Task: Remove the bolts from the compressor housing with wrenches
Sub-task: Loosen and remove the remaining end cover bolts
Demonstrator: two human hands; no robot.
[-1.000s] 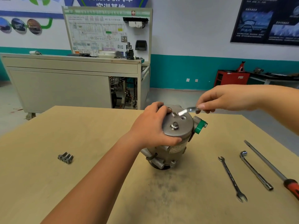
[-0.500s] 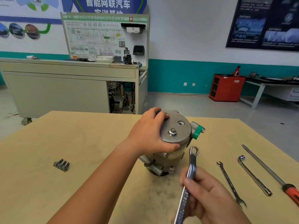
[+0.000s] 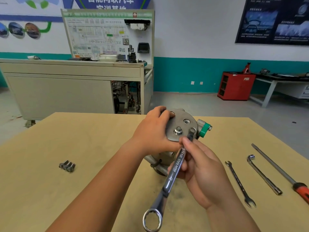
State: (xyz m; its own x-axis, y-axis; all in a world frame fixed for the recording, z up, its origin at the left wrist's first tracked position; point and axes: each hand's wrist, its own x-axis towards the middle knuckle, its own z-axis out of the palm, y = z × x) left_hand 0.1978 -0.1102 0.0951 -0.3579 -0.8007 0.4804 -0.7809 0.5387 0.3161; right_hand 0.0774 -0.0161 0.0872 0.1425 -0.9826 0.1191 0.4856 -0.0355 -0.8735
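Head view: the compressor housing (image 3: 181, 118) stands near the middle of the wooden table (image 3: 50, 139), with its round end plate on top, tilted towards the camera.
Plate: dull grey metal, with a centre nut (image 3: 178, 131) on a washer and an open round hole just beyond it.
Body: paler cast metal below the plate, with a green cap (image 3: 204, 130) on a port at its right side.
Left hand (image 3: 153, 131): grips the plate's left edge, fingers curled over the rim.
Right hand (image 3: 200, 164): fingers curled round the shank of a ring wrench (image 3: 173, 171).
Wrench ends: the small ring lies at the plate's lower right edge; whether it sits on a bolt cannot be told. The large ring points towards the camera.
Loose bolts (image 3: 67, 165): a small cluster on the table, well to the left of the housing.
Spare tools: an open-ended wrench (image 3: 240, 183), an L-shaped socket wrench (image 3: 264, 174) and a red-handled screwdriver (image 3: 280, 169) lie side by side on the right.
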